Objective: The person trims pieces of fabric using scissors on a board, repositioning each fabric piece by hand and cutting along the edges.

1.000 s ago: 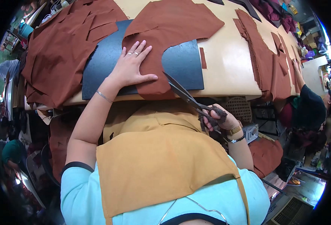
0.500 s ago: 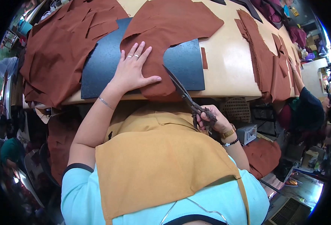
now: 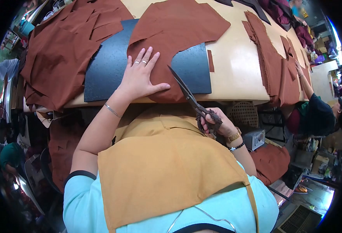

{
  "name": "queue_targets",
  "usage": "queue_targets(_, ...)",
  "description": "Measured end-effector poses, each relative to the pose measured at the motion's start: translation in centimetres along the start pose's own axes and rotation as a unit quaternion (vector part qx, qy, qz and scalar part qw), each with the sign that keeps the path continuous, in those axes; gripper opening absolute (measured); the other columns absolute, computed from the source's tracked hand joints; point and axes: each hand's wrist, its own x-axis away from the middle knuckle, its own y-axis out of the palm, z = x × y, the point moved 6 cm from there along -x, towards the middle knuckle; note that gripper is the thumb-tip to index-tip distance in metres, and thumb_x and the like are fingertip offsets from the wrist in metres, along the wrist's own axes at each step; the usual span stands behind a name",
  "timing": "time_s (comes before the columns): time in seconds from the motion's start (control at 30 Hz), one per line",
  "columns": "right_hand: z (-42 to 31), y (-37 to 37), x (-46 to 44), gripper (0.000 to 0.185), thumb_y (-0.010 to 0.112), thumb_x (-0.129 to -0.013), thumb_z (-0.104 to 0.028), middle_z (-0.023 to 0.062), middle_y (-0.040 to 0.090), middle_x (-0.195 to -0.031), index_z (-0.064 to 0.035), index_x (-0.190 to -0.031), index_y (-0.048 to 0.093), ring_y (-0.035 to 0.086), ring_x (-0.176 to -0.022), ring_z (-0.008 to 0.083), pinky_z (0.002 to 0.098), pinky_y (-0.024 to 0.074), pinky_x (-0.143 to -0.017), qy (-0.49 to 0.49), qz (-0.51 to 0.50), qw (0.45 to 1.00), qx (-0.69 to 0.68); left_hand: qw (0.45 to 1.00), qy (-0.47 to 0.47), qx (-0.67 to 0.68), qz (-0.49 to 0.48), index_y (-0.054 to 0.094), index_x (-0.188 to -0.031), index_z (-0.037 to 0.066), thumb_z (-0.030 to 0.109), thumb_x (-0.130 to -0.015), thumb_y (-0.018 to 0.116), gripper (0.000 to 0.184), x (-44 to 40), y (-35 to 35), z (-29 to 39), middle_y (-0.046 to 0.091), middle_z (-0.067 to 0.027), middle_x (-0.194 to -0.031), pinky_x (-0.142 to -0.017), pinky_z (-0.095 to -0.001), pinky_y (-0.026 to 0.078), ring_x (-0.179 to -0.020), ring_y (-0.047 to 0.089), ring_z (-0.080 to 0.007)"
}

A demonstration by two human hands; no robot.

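Observation:
My left hand [image 3: 140, 77] lies flat with fingers spread on a rust-brown cloth piece [image 3: 178, 23], pressing its narrower lower part. Beneath the cloth is a dark blue board [image 3: 109, 66] at the table's near edge. In my right hand [image 3: 218, 123] is a pair of large dark scissors [image 3: 190, 97] with wrapped handles, its blades pointing up and left. The blade tips lie over the cloth's right edge, close to my left thumb. Whether the blades are slightly parted is hard to tell.
More rust-brown cloth [image 3: 58, 58] is heaped at the table's left. Other cut pieces [image 3: 270, 62] lie at the right of the pale table [image 3: 237, 77], with a small strip [image 3: 211, 61] beside the board. Another person [image 3: 314, 112] reaches onto the table's far right.
My left hand has shifted slightly right and down on the cloth. My right hand with the scissors has moved left, and the cloth's lower end now lies more to the left hand's right.

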Motion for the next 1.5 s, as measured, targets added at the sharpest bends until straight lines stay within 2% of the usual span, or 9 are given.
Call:
queue_targets(0.43, -0.2, 0.5, 0.0, 0.027, 0.065, -0.090, -0.028, 0.0021, 0.059, -0.065, -0.0036, -0.080, 0.059, 0.058, -0.057, 0.0093, 0.0226, 0.0465, -0.053, -0.011, 0.004, 1.000, 0.018, 1.000, -0.012, 0.008, -0.001, 0.025, -0.149, 0.010, 0.080, -0.069, 0.055, 0.110, 0.6, 0.2, 0.8, 0.018, -0.0182, -0.155, -0.110, -0.0618, 0.016, -0.144, 0.015, -0.0346)
queue_targets(0.53, 0.2, 0.2, 0.0, 0.027, 0.065, -0.090, -0.028, 0.0019, 0.058, -0.065, -0.0038, -0.080, 0.058, 0.057, -0.057, 0.0093, 0.0226, 0.0465, -0.054, -0.012, -0.007, 1.000, 0.020, 0.999, 0.001, 0.016, 0.029, 0.037, -0.143, 0.007, 0.071, -0.074, 0.058, 0.096, 0.5, -0.7, 1.0, 0.030, -0.0191, -0.150, -0.110, -0.0571, 0.023, -0.139, 0.027, -0.0356)
queue_targets(0.63, -0.1, 0.5, 0.4, 0.027, 0.064, -0.091, -0.028, 0.0017, 0.058, -0.064, -0.0042, -0.080, 0.058, 0.057, -0.056, 0.0088, 0.0222, 0.0463, -0.054, -0.016, 0.003, 1.000, 0.023, 0.999, 0.018, 0.036, -0.009, 0.050, -0.133, 0.006, 0.055, -0.081, 0.062, 0.072, -2.1, -1.7, 0.2, 0.044, -0.0179, -0.139, -0.106, -0.0480, 0.033, -0.130, 0.040, -0.0345)
queue_targets(0.67, -0.1, 0.4, 0.4, 0.027, 0.064, -0.091, -0.028, 0.0018, 0.058, -0.064, -0.0043, -0.079, 0.058, 0.057, -0.056, 0.0089, 0.0222, 0.0463, -0.054, -0.015, 0.003, 1.000, 0.020, 0.996, 0.079, 0.026, 0.012, 0.058, -0.122, 0.004, 0.044, -0.084, 0.062, 0.055, -3.2, -2.5, 0.1, 0.053, -0.0165, -0.129, -0.103, -0.0427, 0.037, -0.121, 0.049, -0.0325)
queue_targets(0.77, 0.3, 0.3, 0.3, 0.028, 0.064, -0.091, -0.029, 0.0019, 0.058, -0.064, -0.0044, -0.079, 0.058, 0.056, -0.055, 0.0092, 0.0224, 0.0464, -0.054, -0.008, 0.003, 1.000, 0.014, 0.967, 0.247, -0.055, 0.022, 0.048, -0.135, 0.011, 0.060, -0.072, 0.067, 0.082, -6.4, -3.8, -0.8, 0.042, -0.0174, -0.142, -0.110, -0.0530, 0.027, -0.135, 0.035, -0.0321)
queue_targets(0.87, 0.0, 0.2, 0.1, 0.030, 0.065, -0.090, -0.031, 0.0022, 0.058, -0.064, -0.0042, -0.079, 0.058, 0.056, -0.055, 0.0099, 0.0229, 0.0467, -0.054, -0.010, 0.006, 1.000, 0.012, 0.969, 0.238, -0.060, -0.028, 0.036, -0.144, 0.015, 0.069, -0.066, 0.067, 0.100, -8.1, -1.7, -3.1, 0.030, -0.0165, -0.151, -0.112, -0.0578, 0.020, -0.141, 0.024, -0.0334)
queue_targets(0.97, -0.4, 0.6, -0.7, 0.031, 0.065, -0.090, -0.032, 0.0027, 0.058, -0.064, -0.0038, -0.079, 0.057, 0.057, -0.055, 0.0107, 0.0234, 0.0470, -0.054, -0.019, 0.010, 1.000, 0.011, 0.972, 0.232, -0.025, -0.027, 0.030, -0.147, 0.015, 0.077, -0.067, 0.060, 0.106, -7.7, -0.4, -3.4, 0.023, -0.0163, -0.154, -0.113, -0.0565, 0.019, -0.142, 0.022, -0.0351)
queue_targets(1.17, -0.3, 0.3, -1.2, 0.032, 0.066, -0.089, -0.032, 0.0038, 0.059, -0.065, -0.0032, -0.080, 0.058, 0.057, -0.055, 0.0117, 0.0239, 0.0473, -0.054, -0.017, 0.015, 1.000, 0.009, 0.981, 0.190, -0.006, -0.036, 0.026, -0.149, 0.019, 0.073, -0.067, 0.063, 0.105, -6.8, -0.2, -3.7, 0.019, -0.0131, -0.156, -0.112, -0.0584, 0.017, -0.143, 0.018, -0.0348)
queue_targets(1.5, -0.6, 0.4, -1.6, 0.035, 0.067, -0.088, -0.037, 0.0033, 0.058, -0.065, -0.0044, -0.079, 0.058, 0.057, -0.054, 0.0118, 0.0240, 0.0478, -0.052, -0.023, 0.028, 0.999, 0.006, 0.991, 0.131, -0.025, -0.016, 0.025, -0.150, 0.019, 0.078, -0.066, 0.060, 0.108, -5.5, -0.1, -2.9, 0.019, -0.0117, -0.156, -0.112, -0.0592, 0.017, -0.144, 0.017, -0.0326)
